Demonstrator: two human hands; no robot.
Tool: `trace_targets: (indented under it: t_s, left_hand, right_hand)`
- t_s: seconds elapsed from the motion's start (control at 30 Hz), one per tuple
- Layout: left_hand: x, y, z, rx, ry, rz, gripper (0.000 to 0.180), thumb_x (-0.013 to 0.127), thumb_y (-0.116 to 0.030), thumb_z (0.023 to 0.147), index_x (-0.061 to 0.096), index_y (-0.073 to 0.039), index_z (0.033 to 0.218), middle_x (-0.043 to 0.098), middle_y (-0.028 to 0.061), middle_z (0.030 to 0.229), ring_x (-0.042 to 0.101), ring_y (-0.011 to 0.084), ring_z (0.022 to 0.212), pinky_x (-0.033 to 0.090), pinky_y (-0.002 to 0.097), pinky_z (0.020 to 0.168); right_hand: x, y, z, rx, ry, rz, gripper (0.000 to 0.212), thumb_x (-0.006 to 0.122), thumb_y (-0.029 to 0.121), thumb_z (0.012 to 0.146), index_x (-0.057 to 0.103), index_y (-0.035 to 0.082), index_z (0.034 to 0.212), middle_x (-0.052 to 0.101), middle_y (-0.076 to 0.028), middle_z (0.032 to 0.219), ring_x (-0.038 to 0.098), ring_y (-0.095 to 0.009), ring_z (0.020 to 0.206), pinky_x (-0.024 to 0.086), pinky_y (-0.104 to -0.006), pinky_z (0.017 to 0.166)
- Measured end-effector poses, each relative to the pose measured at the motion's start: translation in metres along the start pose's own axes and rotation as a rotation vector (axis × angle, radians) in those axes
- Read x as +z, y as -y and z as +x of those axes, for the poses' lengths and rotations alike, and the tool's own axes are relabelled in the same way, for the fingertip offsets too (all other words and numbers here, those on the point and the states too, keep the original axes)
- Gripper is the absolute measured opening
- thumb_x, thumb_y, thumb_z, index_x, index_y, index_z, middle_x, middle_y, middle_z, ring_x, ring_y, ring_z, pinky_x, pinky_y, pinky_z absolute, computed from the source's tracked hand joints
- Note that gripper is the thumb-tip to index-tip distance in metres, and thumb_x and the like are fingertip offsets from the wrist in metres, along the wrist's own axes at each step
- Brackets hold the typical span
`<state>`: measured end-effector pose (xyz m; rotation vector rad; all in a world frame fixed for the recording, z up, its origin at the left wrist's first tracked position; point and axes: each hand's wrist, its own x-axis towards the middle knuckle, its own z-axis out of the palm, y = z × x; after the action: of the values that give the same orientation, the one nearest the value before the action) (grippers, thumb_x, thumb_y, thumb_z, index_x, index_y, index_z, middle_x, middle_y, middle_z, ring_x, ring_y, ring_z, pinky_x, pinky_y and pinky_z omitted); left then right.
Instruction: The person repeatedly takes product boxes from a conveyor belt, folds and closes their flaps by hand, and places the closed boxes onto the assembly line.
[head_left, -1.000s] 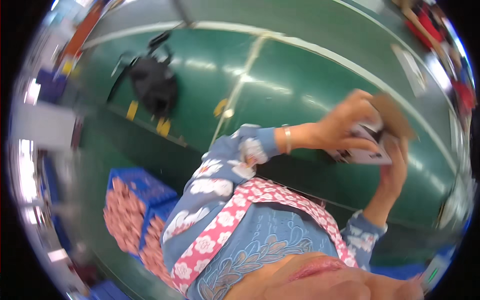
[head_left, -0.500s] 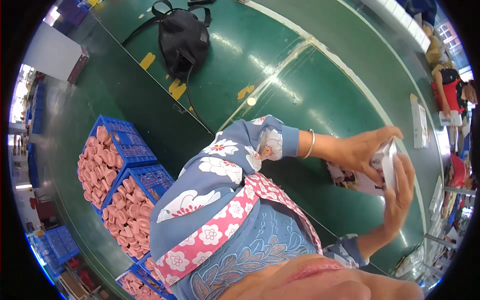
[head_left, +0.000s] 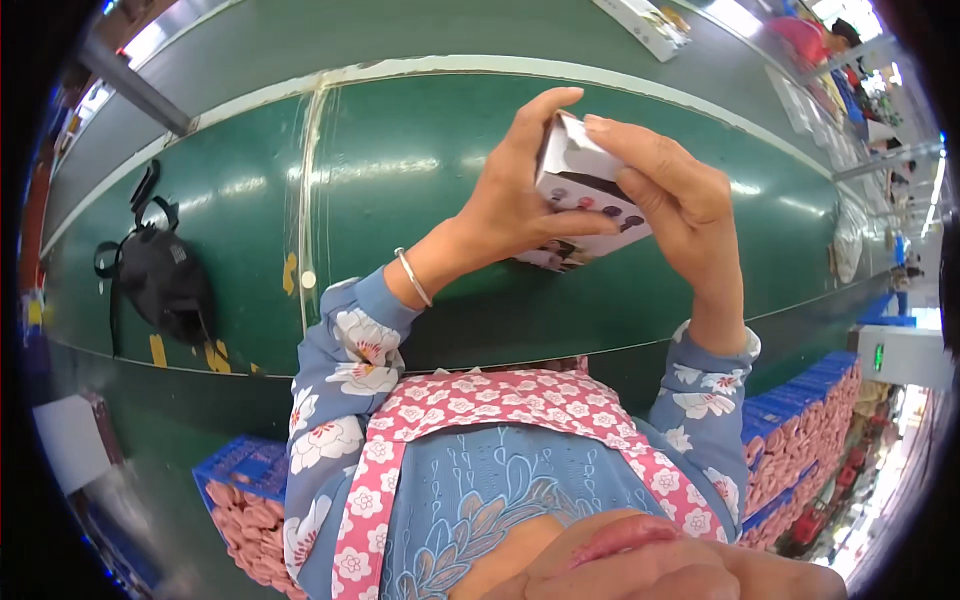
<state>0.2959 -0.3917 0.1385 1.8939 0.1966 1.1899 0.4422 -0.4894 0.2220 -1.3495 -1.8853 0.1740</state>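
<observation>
A small white carton [head_left: 577, 196] stands tilted above the green bench, with little coloured pictures printed near its top end and a larger print lower down. My left hand [head_left: 505, 195] grips its left side, the thumb lying across the printed face and the index finger reaching past the top. At the carton's upper right, my right hand [head_left: 685, 195] has its fingers and thumb on the white end flap [head_left: 583, 158], which looks partly folded in. The inside of the carton cannot be seen.
A black backpack [head_left: 165, 280] lies on the green bench [head_left: 400, 150] at the left. Blue crates of pink parts stand at lower left [head_left: 240, 465] and right [head_left: 800, 395]. Beyond the bench, a flat white box [head_left: 645, 25] lies on a grey strip, and a person in red [head_left: 800, 45] is at far right.
The whole view has swung round, so the bench now runs across the picture. Both hands stay on the carton; its printed face and end flap now show more fully.
</observation>
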Motion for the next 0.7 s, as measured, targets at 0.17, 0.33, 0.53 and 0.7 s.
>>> trace_targets:
  t_s: [0.17,0.33,0.53,0.7]
  left_hand:
    - [0.004,0.004,-0.003,-0.022,-0.041,-0.009,0.101,0.090,-0.027,0.056,0.032,-0.006,0.136,0.053,0.0128,0.108,0.057,0.0248,0.095,0.048,0.0345,0.083]
    - [0.002,-0.004,-0.004,-0.014,-0.035,-0.014,0.101,0.090,-0.027,0.057,0.031,-0.007,0.137,0.053,0.0116,0.108,0.056,0.0238,0.095,0.048,0.0339,0.084]
    - [-0.001,-0.007,0.007,-0.097,-0.023,-0.087,0.104,0.089,-0.020,0.059,0.024,-0.008,0.139,0.053,0.0126,0.107,0.056,0.0228,0.096,0.049,0.0338,0.083]
    - [0.009,0.000,0.005,-0.304,-0.006,-0.262,0.101,0.087,-0.017,0.061,0.024,-0.006,0.139,0.052,0.0129,0.114,0.054,0.0220,0.106,0.047,0.0345,0.089]
  right_hand:
    - [-0.007,-0.002,0.001,-0.010,0.051,0.019,0.030,0.064,0.007,0.083,0.067,0.009,0.112,0.066,-0.009,0.111,0.061,-0.028,0.104,0.048,-0.0366,0.088]
    - [-0.014,0.000,0.004,-0.111,0.208,-0.060,0.036,0.067,0.014,0.081,0.063,0.007,0.117,0.062,-0.010,0.120,0.056,-0.030,0.113,0.041,-0.0395,0.098]
    - [0.008,0.009,-0.004,-0.215,0.113,-0.431,0.057,0.073,0.026,0.072,0.058,0.003,0.122,0.057,-0.015,0.124,0.052,-0.030,0.119,0.039,-0.0444,0.101]
    - [0.014,-0.014,-0.002,-0.247,-0.152,-0.427,0.049,0.074,0.026,0.073,0.062,0.002,0.114,0.063,-0.015,0.113,0.060,-0.030,0.108,0.046,-0.0423,0.092]
